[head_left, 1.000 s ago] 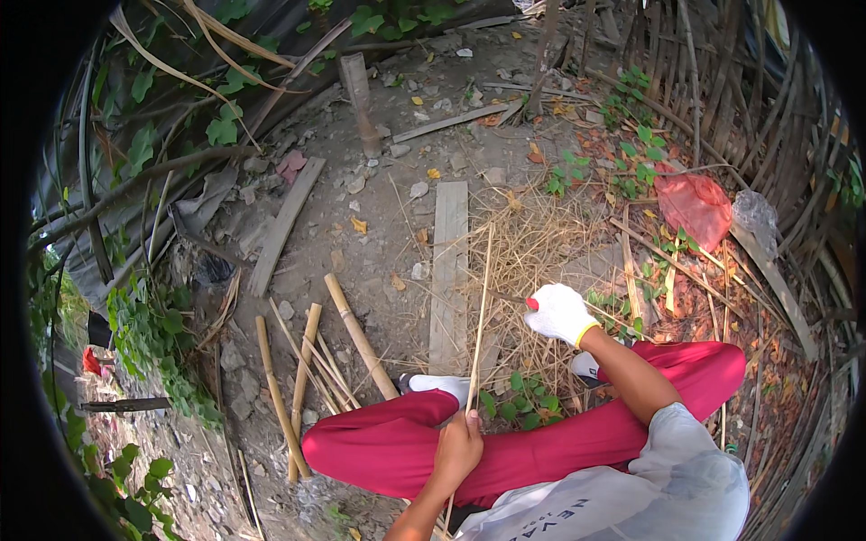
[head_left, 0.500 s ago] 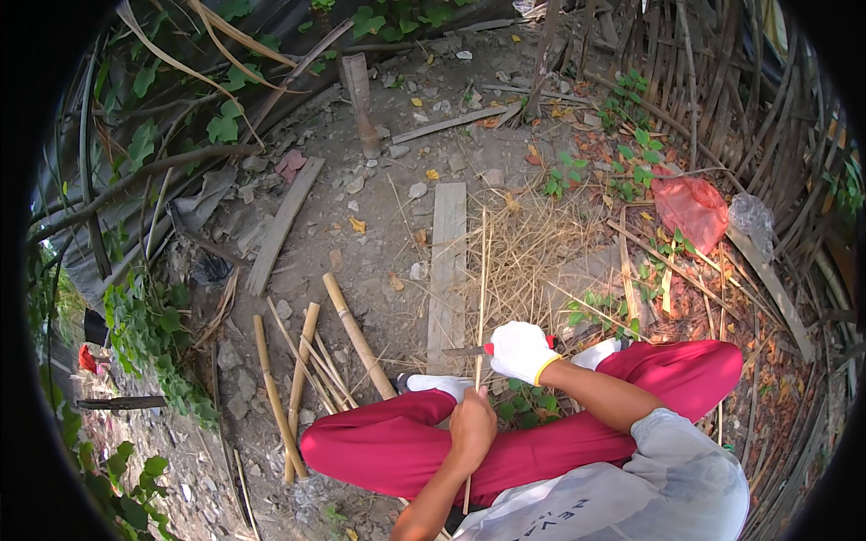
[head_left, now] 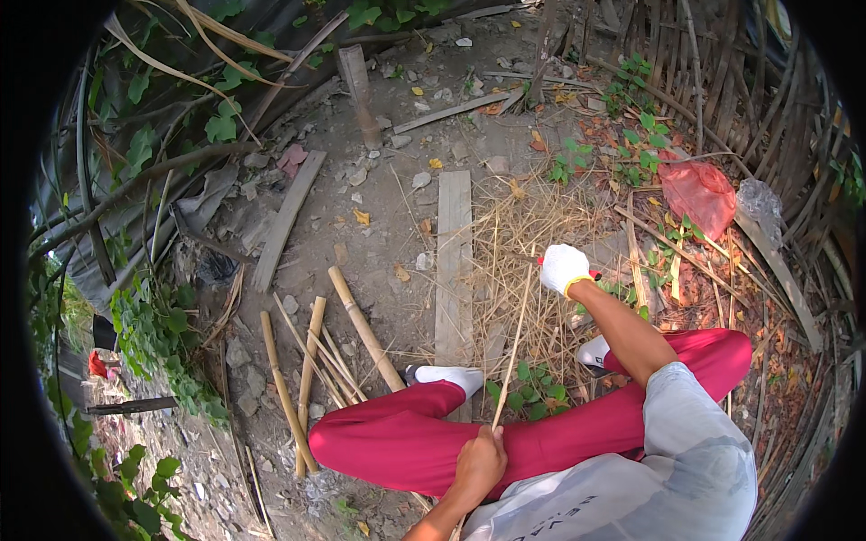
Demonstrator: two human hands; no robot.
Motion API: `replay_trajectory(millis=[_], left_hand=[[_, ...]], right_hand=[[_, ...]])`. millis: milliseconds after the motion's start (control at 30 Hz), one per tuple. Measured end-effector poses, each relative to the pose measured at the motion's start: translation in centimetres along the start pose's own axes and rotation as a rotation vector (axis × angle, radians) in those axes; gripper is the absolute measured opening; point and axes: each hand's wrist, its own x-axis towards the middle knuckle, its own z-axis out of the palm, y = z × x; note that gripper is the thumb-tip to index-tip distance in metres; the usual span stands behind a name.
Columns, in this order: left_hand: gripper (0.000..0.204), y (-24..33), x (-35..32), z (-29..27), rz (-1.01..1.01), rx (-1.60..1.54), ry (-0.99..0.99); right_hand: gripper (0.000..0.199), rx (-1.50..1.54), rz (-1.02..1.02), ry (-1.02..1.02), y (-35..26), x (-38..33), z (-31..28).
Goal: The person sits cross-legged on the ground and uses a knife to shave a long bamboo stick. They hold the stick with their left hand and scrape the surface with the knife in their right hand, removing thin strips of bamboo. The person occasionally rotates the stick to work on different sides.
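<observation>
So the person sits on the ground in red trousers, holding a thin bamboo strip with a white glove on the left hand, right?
Not quite: in the head view the white glove is on the right hand. The bare left hand grips the thin bamboo strip. The rest holds.

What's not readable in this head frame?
- Tool in the gloved right hand: only red bits show, the glove hides the rest.
- Lower end of the thin bamboo strip: covered by the bare left hand.
- Right foot: partly behind the forearm.
- Frame corners: black fisheye rim.
</observation>
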Motion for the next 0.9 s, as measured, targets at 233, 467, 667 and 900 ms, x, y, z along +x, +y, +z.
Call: replay_trajectory(millis=[233, 467, 667, 900], left_hand=[[0.036, -1.6, -0.3, -1.3, -0.036, 0.046, 0.068], [0.034, -0.6, 2.8, -1.7, 0.06, 0.01, 0.225], [0.034, -0.3, 2.8, -1.8, 0.017, 0.0, 0.264], [0.036, -1.1, -0.7, -0.6, -0.011, -0.018, 0.114]], right_hand=[[0.031, 0.096, -0.156, -0.096, -3.2, -5.0, -1.7], [0.028, 0.137, -0.412, -0.237, -8.4, -13.4, -1.5], [0.028, 0.108, -0.393, -0.131, -9.4, -11.4, 0.7], [0.028, 0.102, -0.134, -0.084, -5.5, -4.4, 1.9]])
